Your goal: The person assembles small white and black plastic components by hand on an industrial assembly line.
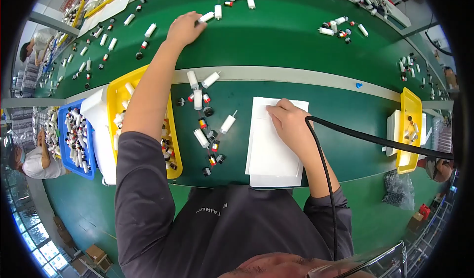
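My left hand [185, 30] reaches across to the far green surface, its fingers closed around the near end of a white cylindrical bottle [207, 17]. Another white bottle [218, 12] stands just beside it. Over a stack of white sheets [276, 149] on the near table, my right hand [291, 121] pinches at the top sheet, fingertips bent down. Left of the stack lie several loose white bottles with thin nozzles, one of them a bottle [228, 124], among small black caps [208, 111] and little red-and-black pieces [203, 123].
A yellow tray [178, 164] of bottles sits under my left forearm, with a blue tray [92, 164] farther left. At the right edge stands another yellow tray [404, 130]. A black cable [375, 139] crosses my right wrist. A pale rail [296, 74] divides the green surfaces. Co-workers sit at the left.
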Motion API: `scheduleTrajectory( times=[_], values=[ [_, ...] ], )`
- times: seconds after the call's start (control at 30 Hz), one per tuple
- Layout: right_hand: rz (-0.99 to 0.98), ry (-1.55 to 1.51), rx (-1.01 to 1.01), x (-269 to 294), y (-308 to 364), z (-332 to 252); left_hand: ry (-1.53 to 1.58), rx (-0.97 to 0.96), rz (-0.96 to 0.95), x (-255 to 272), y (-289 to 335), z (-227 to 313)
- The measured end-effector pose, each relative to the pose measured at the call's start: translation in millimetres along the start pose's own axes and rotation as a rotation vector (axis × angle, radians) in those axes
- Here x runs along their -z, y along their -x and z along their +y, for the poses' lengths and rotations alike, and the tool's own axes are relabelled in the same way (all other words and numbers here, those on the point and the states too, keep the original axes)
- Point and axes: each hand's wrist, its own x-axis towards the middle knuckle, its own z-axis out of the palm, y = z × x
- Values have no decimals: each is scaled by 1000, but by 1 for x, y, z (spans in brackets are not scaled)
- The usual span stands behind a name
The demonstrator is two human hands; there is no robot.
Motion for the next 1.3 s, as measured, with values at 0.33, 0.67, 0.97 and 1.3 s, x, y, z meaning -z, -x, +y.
scheduleTrajectory(
  times=[0.33, 0.67, 0.97, 1.3],
  values=[
    [-141, -25, -13, 14, -9, 8, 1612, 261, -356, 70, 113, 170],
    [183, -796, -215, 12, -14, 4, 2199, 818, -645, 52, 144, 212],
    [453, -731, -43, -23, -29, 18, 2347, 388, -835, 27, 151, 211],
    [529, -747, -135, -21, -30, 21, 2054, 438, -544, 24, 152, 219]
  ],
)
